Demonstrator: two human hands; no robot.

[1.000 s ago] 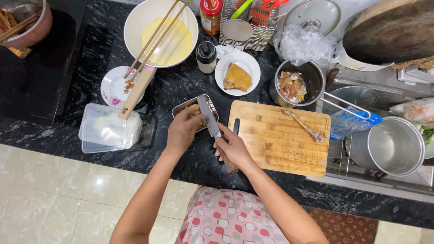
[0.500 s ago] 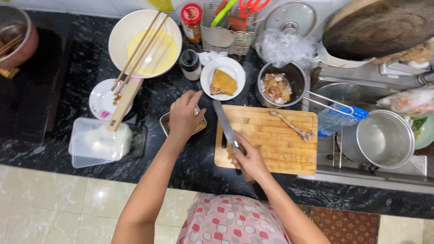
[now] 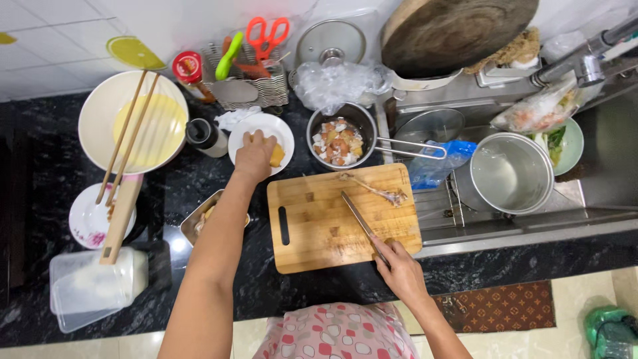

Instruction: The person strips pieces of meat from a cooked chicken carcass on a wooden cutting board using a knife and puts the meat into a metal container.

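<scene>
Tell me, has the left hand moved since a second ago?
Yes. The left hand went from the metal tray beside the cutting board up onto the white plate.

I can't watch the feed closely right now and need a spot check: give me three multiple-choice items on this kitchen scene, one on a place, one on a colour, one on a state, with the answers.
1. Where is the left hand?
A. on the small white plate behind the cutting board
B. inside the steel pot in the sink
C. on the plastic container

2. What colour are the handles of the scissors in the utensil rack?
A. blue
B. red-orange
C. black

3. What is the state of the knife?
A. lying loose on the counter
B. standing in the rack
C. gripped by the right hand, blade over the wooden cutting board

Answers:
1 A, the fingers sit on the yellow food piece on that plate.
2 B, both loops are bright red-orange.
3 C, the hand closes on the handle at the board's near edge.
</scene>
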